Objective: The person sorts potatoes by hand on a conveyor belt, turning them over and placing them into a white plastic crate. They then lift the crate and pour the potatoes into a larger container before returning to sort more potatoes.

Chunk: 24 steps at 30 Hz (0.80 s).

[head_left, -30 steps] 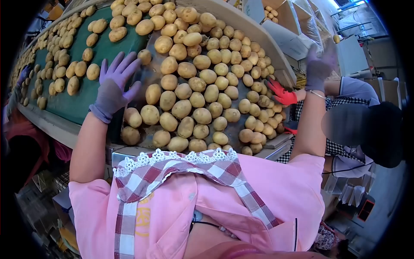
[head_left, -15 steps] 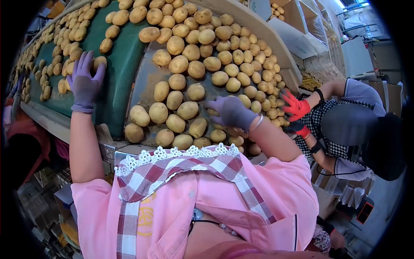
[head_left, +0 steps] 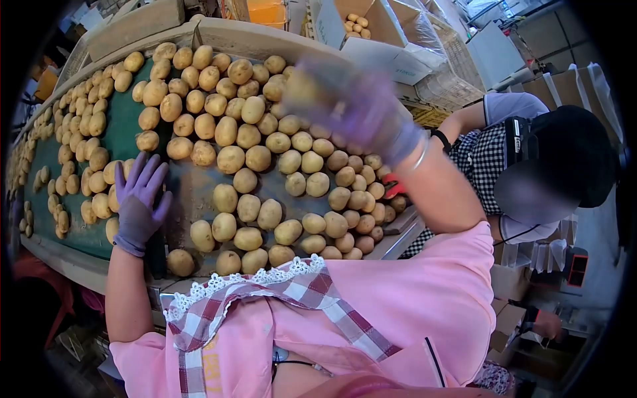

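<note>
My left hand [head_left: 141, 202], in a purple-grey glove, is open with fingers spread at the end of the green belt [head_left: 126, 142]. Its fingertips touch or lie very close to the potatoes there. Raised over the far right of the sorting surface, my right hand [head_left: 378, 123] is smeared by motion. A blurred yellow-brown potato [head_left: 309, 91] shows among its fingers. Many loose potatoes [head_left: 231, 159] cover the metal surface [head_left: 192, 182] between my hands, packed closer toward the right. One potato [head_left: 180, 263] sits apart near the front edge.
A co-worker [head_left: 478, 166] in a checked apron stands at the right end; a red glove [head_left: 394, 186] shows beside my forearm. A cardboard box [head_left: 371, 53] with potatoes stands behind the raised rim [head_left: 265, 33]. Plastic crates [head_left: 451, 86] are beside it.
My right hand has risen from the potatoes toward the far right, now with a potato. My left hand remains spread at the belt's end. The view has shifted, and the co-worker's head has turned.
</note>
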{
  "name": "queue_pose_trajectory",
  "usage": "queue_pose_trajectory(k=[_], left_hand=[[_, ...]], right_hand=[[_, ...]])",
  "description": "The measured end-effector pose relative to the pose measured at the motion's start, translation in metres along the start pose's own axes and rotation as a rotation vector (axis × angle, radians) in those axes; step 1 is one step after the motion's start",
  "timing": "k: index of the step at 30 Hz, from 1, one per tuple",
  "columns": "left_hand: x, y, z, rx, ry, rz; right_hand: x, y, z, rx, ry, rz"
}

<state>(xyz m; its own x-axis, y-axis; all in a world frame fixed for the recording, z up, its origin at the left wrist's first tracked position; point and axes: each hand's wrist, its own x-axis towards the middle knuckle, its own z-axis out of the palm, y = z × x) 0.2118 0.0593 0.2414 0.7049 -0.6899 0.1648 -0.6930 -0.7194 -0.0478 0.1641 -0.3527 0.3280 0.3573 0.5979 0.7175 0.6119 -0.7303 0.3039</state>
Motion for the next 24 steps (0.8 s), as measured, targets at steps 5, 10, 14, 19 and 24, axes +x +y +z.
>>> queue_pose_trajectory(k=[5,10,14,19,24], left_hand=[[0.009,0.013,-0.004,-0.008,-0.011,0.002],[0.011,0.009,-0.003,0.258,-0.006,-0.177],[-0.011,-0.069,0.01,0.323,-0.131,-0.511],[-0.064,-0.164,-0.002,0.378,-0.234,-0.852],[0.012,-0.134,-0.006,0.233,0.37,-0.362]], right_hand=[[-0.062,0.168,0.032,-0.472,-0.088,0.7],[-0.053,-0.01,0.12,0.122,-0.299,0.386],[-0.08,-0.109,0.121,0.457,-0.416,0.256],[-0.149,-0.077,0.078,0.531,-0.461,0.493],[-0.149,-0.009,0.1,0.217,-0.242,0.695]])
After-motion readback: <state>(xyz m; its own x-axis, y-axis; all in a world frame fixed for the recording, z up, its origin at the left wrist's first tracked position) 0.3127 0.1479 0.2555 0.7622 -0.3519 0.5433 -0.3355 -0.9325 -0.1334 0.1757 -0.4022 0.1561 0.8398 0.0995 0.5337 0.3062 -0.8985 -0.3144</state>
